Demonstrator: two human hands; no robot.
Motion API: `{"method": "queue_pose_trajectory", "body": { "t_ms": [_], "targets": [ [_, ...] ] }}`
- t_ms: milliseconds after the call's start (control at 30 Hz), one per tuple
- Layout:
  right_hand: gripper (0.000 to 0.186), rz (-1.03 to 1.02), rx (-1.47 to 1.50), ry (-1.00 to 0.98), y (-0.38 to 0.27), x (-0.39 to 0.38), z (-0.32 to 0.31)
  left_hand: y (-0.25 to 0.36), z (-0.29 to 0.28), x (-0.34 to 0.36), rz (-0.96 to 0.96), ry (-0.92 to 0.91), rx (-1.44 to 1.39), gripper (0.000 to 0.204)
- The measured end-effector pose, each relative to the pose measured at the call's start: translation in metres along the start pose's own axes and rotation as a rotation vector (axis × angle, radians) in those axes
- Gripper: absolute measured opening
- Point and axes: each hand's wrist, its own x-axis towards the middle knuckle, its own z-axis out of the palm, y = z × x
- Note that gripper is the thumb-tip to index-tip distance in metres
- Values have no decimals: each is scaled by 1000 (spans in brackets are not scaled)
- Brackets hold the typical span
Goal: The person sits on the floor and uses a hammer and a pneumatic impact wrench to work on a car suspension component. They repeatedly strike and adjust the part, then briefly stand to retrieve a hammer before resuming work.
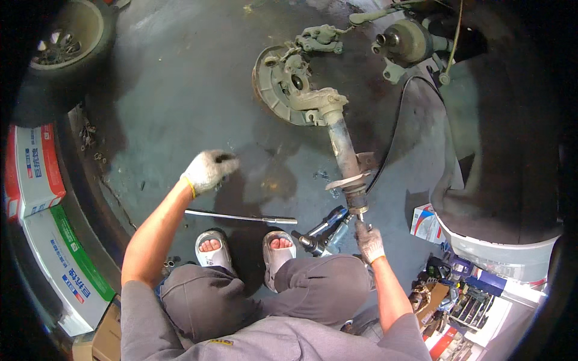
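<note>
Though long, strut-tip in right fingers

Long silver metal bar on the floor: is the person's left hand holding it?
No, dark floor shows between the white-gloved left hand and the bar.

The dark grey-green concrete floor carries the knuckle end of a strut assembly, a slim steel bar lying crosswise just ahead of a pair of light sandals, blue-and-black power tools bunched near the bar's right end, a small white, red and blue carton farther right, and scattered metal fasteners at left
</note>
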Motion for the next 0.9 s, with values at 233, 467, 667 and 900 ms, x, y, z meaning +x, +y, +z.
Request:
{"method": "queue_pose_trajectory", "body": {
  "t_ms": [233, 467, 667, 900],
  "targets": [
    [19, -109, -38, -70, 27, -4, 55, 109, 1, 57, 202, 7, 6, 50],
    [46, -14, 77, -36, 47, 22, 67, 183, 45, 153, 370, 203, 332, 49],
    [61, 221, -23, -79, 60, 51, 50, 214, 3, 195, 170, 215, 801, 44],
    [51, 150, -12, -37, 73, 80, 36, 221, 3, 205, 169, 93, 1299, 35]
  ]
}}
